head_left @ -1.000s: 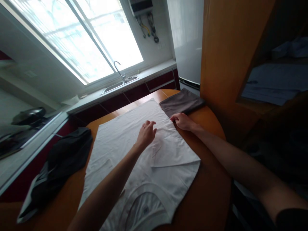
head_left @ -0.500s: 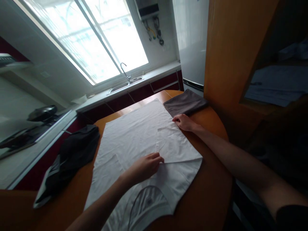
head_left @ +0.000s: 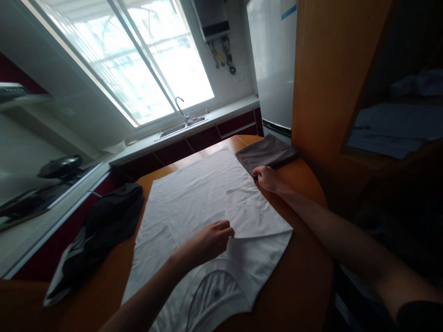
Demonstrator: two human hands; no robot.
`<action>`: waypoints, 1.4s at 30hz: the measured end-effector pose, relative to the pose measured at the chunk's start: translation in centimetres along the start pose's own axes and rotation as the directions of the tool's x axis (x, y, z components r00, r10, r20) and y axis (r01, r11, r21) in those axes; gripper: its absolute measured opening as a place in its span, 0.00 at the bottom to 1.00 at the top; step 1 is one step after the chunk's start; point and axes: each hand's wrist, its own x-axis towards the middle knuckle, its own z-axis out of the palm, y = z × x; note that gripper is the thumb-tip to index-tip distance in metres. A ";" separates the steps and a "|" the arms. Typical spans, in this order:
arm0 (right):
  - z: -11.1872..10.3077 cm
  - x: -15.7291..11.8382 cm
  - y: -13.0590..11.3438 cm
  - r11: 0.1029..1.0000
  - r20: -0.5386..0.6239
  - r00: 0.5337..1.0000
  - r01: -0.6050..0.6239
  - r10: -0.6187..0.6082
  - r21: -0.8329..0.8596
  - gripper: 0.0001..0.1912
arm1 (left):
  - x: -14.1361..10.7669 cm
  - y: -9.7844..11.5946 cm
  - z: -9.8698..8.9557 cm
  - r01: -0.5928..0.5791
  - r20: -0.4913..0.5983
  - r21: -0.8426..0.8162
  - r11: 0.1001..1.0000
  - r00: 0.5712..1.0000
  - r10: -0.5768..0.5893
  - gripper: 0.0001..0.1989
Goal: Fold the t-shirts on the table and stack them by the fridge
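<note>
A white T-shirt lies spread over the wooden table, its neckline towards me and one sleeve folded inward on the right. My left hand pinches the shirt's fabric near the end of that folded sleeve. At the shirt's right edge, my right hand is closed, with its fingertips at the cloth beside the folded grey fabric. The fabric between its fingers is small to see.
Folded grey cloth rests at the table's far right. A dark garment hangs over the left edge of the round table. Beyond are a sink, a pan and a fridge.
My right hand has shifted slightly right, off the top of the shirt to its edge. My left hand stays at the folded sleeve. The view has tilted slightly up.
</note>
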 end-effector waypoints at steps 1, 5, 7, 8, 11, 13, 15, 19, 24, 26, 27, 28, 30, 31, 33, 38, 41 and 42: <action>-0.1 0.1 0.1 1.000 -0.005 1.000 -0.005 0.005 0.000 0.16 | 0.1 -0.1 -0.3 0.007 0.020 -0.027 1.000 1.000 -0.006 0.14; -0.1 0.1 -0.1 0.999 0.024 1.000 -0.007 0.007 -0.031 0.17 | 2.2 -1.6 -1.0 0.058 -0.099 -0.076 0.995 0.993 -0.066 0.10; 0.0 -0.3 -0.8 0.996 0.060 0.998 0.016 -0.011 -0.085 0.18 | 4.4 -3.0 -0.6 0.126 -0.273 -0.063 0.990 0.952 -0.138 0.13; 0.2 -0.7 -1.3 0.992 0.090 0.995 0.045 -0.034 -0.116 0.20 | 5.5 -3.8 -0.3 0.157 -0.336 -0.048 0.986 0.927 -0.164 0.15; 1.0 -2.5 -3.1 0.962 0.243 0.965 0.158 -0.102 -0.225 0.24 | 8.4 -6.0 1.3 0.247 -0.363 0.030 0.968 0.905 -0.220 0.20; 1.6 -3.9 -4.1 0.933 0.371 0.926 0.188 -0.065 -0.307 0.31 | 9.4 -7.2 2.5 0.308 -0.276 0.078 0.948 0.921 -0.276 0.25; 2.2 -5.0 -4.8 0.908 0.447 0.894 0.178 0.012 -0.379 0.40 | 9.7 -8.1 3.3 0.353 -0.202 0.099 0.930 0.923 -0.329 0.28; 2.8 -5.5 -5.2 0.901 0.428 0.903 0.174 0.015 -0.398 0.44 | 9.3 -8.6 4.1 0.384 -0.190 0.120 0.916 0.914 -0.358 0.30; 3.3 -5.5 -4.4 0.905 0.374 0.928 0.161 -0.002 -0.395 0.46 | 9.2 -8.5 4.1 0.376 -0.185 0.140 0.916 0.919 -0.349 0.31; 3.2 -5.9 -3.7 0.906 0.359 0.933 0.149 0.003 -0.395 0.46 | 9.2 -8.5 4.2 0.371 -0.201 0.135 0.919 0.918 -0.341 0.31; 2.9 -6.3 -3.3 0.905 0.356 0.934 0.150 0.002 -0.398 0.46 | 9.2 -8.5 4.2 0.369 -0.209 0.129 0.920 0.918 -0.339 0.31; 2.6 -6.7 -2.8 0.903 0.357 0.934 0.151 0.004 -0.403 0.46 | 9.2 -8.4 4.2 0.368 -0.213 0.123 0.922 0.917 -0.338 0.31; 1.7 -7.6 -2.0 0.893 0.361 0.932 0.141 0.025 -0.427 0.46 | 9.3 -8.4 4.2 0.367 -0.216 0.107 0.924 0.916 -0.339 0.31; 1.2 -7.9 -1.7 0.888 0.357 0.933 0.129 0.042 -0.441 0.46 | 9.3 -8.4 4.1 0.366 -0.216 0.099 0.925 0.915 -0.340 0.31; 0.4 -8.4 -1.6 0.883 0.340 0.938 0.105 0.065 -0.457 0.46 | 9.3 -8.3 4.1 0.362 -0.215 0.086 0.928 0.916 -0.337 0.31; 0.4 -8.9 -3.0 0.890 0.402 0.915 0.206 -0.028 -0.407 0.43 | 9.4 -8.3 4.1 0.356 -0.231 0.076 0.932 0.915 -0.330 0.31; 0.6 -9.6 -3.6 0.880 0.461 0.887 0.223 -0.006 -0.418 0.43 | 9.3 -8.3 4.2 0.350 -0.234 0.072 0.934 0.916 -0.325 0.31; 0.5 -10.0 -3.6 0.878 0.473 0.881 0.224 0.004 -0.423 0.43 | 9.3 -8.3 4.2 0.348 -0.234 0.070 0.935 0.917 -0.324 0.31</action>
